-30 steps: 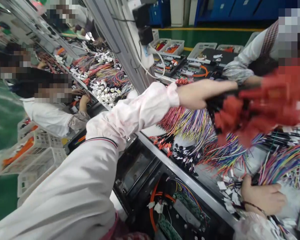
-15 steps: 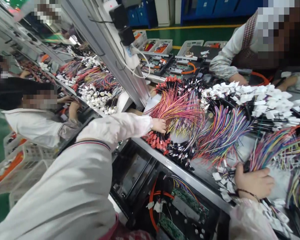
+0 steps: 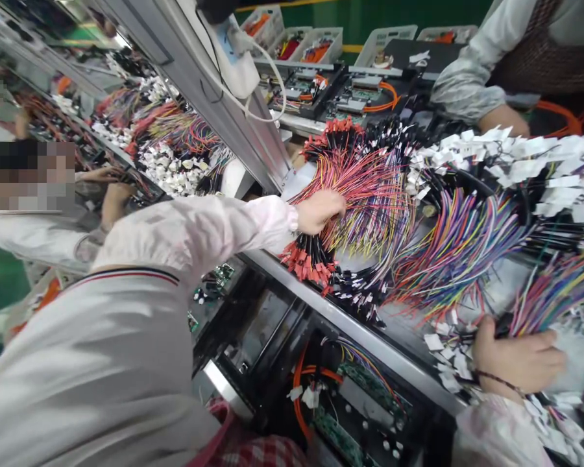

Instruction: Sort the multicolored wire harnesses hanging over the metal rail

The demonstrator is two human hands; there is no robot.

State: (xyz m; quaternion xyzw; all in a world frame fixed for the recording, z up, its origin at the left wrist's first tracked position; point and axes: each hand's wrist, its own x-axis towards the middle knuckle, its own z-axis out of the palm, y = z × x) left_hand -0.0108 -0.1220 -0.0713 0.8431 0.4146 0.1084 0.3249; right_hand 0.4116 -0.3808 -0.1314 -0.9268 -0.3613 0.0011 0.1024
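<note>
My left hand (image 3: 320, 211) reaches across to a thick spread of red, pink and yellow wires (image 3: 365, 188). Its fingers curl down among them; the fingertips are partly hidden. Red connectors (image 3: 311, 266) on black sleeves stick out just below it. At the right, my right hand (image 3: 516, 360) is on a multicoloured wire bundle (image 3: 559, 292), thumb on one side and fingers on the other, closed round its near end. White tags (image 3: 450, 357) lie around that wrist. Between my hands is another bundle of purple, blue and orange wires (image 3: 460, 246).
Below the metal rail (image 3: 350, 331) sits a black case with green circuit boards (image 3: 370, 383) and an orange cable. A slanted metal post (image 3: 253, 123) with a white cable rises at left. A co-worker's sleeve (image 3: 472, 71) is across the bench; another person works at left.
My left hand has moved slightly up and right along the red wires, its fingers now curled downward. My right hand stays at the multicoloured bundle. The camera view has shifted.
</note>
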